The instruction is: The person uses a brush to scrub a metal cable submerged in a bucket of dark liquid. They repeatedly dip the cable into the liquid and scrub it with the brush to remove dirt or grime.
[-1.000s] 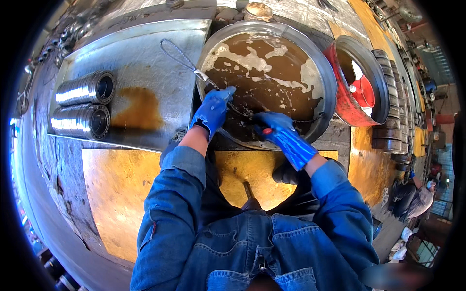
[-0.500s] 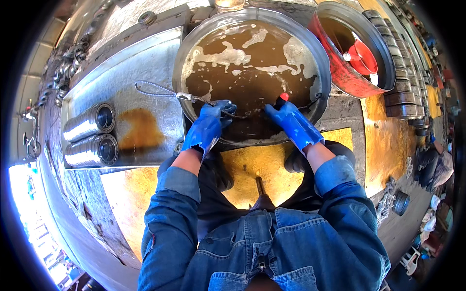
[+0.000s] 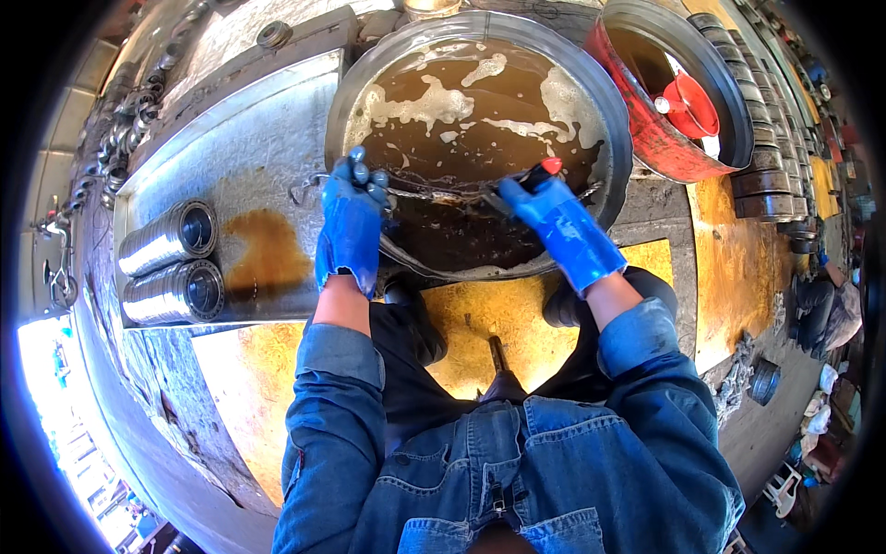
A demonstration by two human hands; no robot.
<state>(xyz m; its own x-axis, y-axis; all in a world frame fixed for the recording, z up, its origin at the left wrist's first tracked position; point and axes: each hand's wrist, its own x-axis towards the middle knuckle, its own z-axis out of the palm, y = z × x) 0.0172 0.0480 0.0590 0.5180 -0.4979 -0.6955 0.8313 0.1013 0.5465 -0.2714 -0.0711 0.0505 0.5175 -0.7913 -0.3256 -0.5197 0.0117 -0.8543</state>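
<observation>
Over left edge of round grey-metal basin (image 3: 617,148): left hand (image 3: 350,222) grips grey-wire cable (image 3: 415,194); right hand (image 3: 559,218), red-tipped black tool (image 3: 536,174). Keep cable taut.

"What's on the person's hands (image 3: 351,212)?"

"Blue gloves (image 3: 570,238), glossy all over, their loose ends opening out in a wavy edge. A strip of bare wrist shows past each one."

"And the jacket (image 3: 461,462)?"

"Blue denim, unevenly faded, with stitched seams and pockets (image 3: 434,537) across the front (a small metal zip pull (image 3: 499,506) sits near the middle). The sleeves (image 3: 334,434) finish in broad, turned-back cuffs (image 3: 340,355), paler than the rest."

"Lower down?"

"Dark trousers (image 3: 395,374), and dark shoes (image 3: 427,343) too."
</observation>
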